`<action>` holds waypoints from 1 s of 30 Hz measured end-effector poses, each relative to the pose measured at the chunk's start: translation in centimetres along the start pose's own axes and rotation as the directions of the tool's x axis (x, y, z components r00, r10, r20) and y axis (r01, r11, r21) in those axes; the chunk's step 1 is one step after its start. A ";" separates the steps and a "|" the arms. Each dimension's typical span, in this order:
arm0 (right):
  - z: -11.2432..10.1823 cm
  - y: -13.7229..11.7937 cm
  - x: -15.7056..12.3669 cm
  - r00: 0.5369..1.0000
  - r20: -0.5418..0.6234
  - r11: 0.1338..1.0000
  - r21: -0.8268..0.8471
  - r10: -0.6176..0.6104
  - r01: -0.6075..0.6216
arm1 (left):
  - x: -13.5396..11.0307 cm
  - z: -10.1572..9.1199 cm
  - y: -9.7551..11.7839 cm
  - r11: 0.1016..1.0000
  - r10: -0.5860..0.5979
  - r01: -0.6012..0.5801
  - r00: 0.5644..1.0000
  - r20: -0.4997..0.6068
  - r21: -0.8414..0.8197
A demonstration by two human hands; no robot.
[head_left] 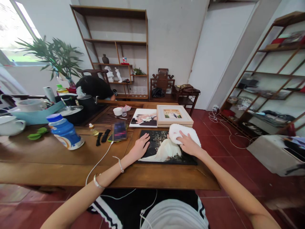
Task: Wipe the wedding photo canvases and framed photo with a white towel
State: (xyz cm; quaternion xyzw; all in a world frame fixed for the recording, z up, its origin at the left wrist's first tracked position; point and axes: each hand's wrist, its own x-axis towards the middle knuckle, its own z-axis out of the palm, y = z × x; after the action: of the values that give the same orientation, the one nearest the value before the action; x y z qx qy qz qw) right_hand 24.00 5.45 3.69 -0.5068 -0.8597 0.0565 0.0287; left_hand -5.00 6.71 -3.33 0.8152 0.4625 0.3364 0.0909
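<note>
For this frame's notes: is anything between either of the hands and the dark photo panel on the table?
On the right, yes: the white cloth lies between the right hand and the upper right of the dark photo panel. Nothing visible separates the left hand from its left side.

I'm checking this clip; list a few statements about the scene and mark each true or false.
1. The right hand is on a white cloth over the dark picture. True.
2. The left hand grips the blue-capped bottle. False: it lies flat at the dark picture's left side; the bottle stands apart from it.
3. The light-framed photo lies right of the white-edged picture. True.
4. The phone lies right of the dark picture. False: it lies to the left.
5. A white cable runs to the phone. True.
</note>
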 end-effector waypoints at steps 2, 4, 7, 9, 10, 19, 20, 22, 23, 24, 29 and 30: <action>0.1 0.0 -0.5 1.000 0.010 1.000 0.005 -0.012 0.012 | 0.0 0.0 0.0 1.000 0.003 -0.003 1.000 -0.008 -0.005; 0.2 -0.9 -2.3 0.999 0.035 0.999 0.029 -0.036 0.035 | 0.0 0.1 0.0 1.000 0.002 -0.002 1.000 -0.012 -0.002; -0.1 -3.4 -6.6 0.992 0.094 0.992 0.094 -0.087 0.079 | 0.0 0.2 -0.1 1.000 -0.007 0.007 1.000 -0.010 0.013; -0.8 -4.8 -9.4 0.975 0.160 0.979 0.152 -0.157 0.133 | 0.0 0.2 0.0 1.000 -0.012 0.012 1.000 -0.004 0.020; -1.1 -5.3 -10.4 0.965 0.182 0.972 0.176 -0.187 0.155 | 0.0 0.2 0.0 1.000 -0.012 0.012 1.000 0.000 0.022; -1.0 0.1 -5.4 0.985 0.060 0.978 0.147 -0.159 0.149 | 0.0 0.1 0.1 1.000 -0.027 0.027 0.999 0.019 0.006; -0.8 1.1 -4.0 0.988 0.044 0.980 0.140 -0.150 0.143 | 0.0 0.1 0.1 1.000 -0.024 0.023 1.000 0.020 0.009; -0.5 2.7 -1.6 0.990 0.019 0.982 0.131 -0.136 0.133 | 0.0 0.1 0.0 1.000 -0.019 0.018 1.000 0.021 0.016; -0.5 3.3 -0.6 0.991 0.011 0.984 0.125 -0.133 0.130 | 0.0 0.1 0.0 1.000 -0.017 0.017 1.000 0.022 0.020; -0.4 3.6 0.2 0.991 0.002 0.985 0.118 -0.130 0.129 | 0.0 0.1 -0.1 1.000 -0.016 0.016 1.000 0.023 0.024; 0.0 2.4 0.6 0.996 -0.033 0.993 0.078 -0.086 0.088 | 0.0 0.4 -0.3 1.000 -0.012 0.012 1.000 0.007 0.018; 0.2 1.6 -0.1 0.996 -0.030 0.993 0.080 -0.084 0.086 | 0.0 0.5 -0.3 1.000 -0.014 0.013 1.000 0.005 0.015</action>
State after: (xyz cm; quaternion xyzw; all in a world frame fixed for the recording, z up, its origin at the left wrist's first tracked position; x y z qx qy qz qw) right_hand 25.42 6.09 3.30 -0.4687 -0.8772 0.0833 0.0629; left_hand -4.91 6.99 -3.79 0.8135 0.4704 0.3304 0.0881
